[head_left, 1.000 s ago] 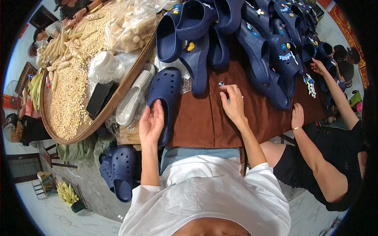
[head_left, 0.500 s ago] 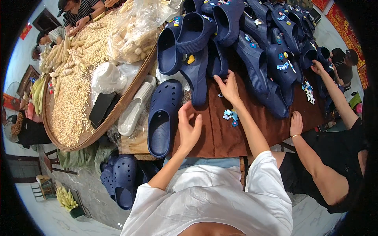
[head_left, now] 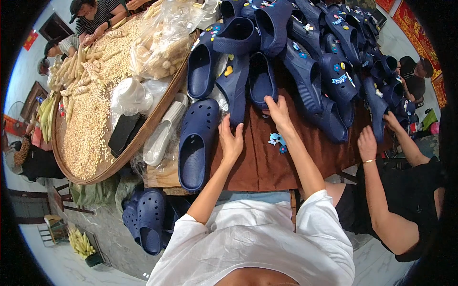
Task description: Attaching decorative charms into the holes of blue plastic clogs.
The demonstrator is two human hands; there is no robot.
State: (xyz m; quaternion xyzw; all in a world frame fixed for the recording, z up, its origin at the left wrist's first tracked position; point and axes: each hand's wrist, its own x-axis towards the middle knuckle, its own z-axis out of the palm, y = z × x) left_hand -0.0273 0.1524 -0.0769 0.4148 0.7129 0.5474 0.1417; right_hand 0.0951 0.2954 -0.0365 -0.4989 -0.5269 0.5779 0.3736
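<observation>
My right hand (head_left: 279,114) grips the heel of a navy blue clog (head_left: 262,76) with thumb and fingers; its toe points away from me. My left hand (head_left: 231,140) closes its thumb and fingers around the heel end of a second navy clog (head_left: 232,88), which carries a yellow charm (head_left: 228,70). Left of that hand lies another navy clog (head_left: 195,143) with holes in its upper and no charms showing. On the brown cloth (head_left: 260,162), by my right wrist, rests a small bunch of blue and white charms (head_left: 276,140).
Many charm-covered navy clogs (head_left: 329,81) are heaped at the far right. A large round tray (head_left: 102,178) of corn kernels stands left, near a white slipper (head_left: 164,128). On the right a co-worker's hand (head_left: 367,143) is at another clog. More clogs (head_left: 150,221) hang below the table's edge.
My left hand has moved up onto the clog's heel. The clog at my right hand has shifted and shows more of its opening. The co-worker's hands now meet at a clog.
</observation>
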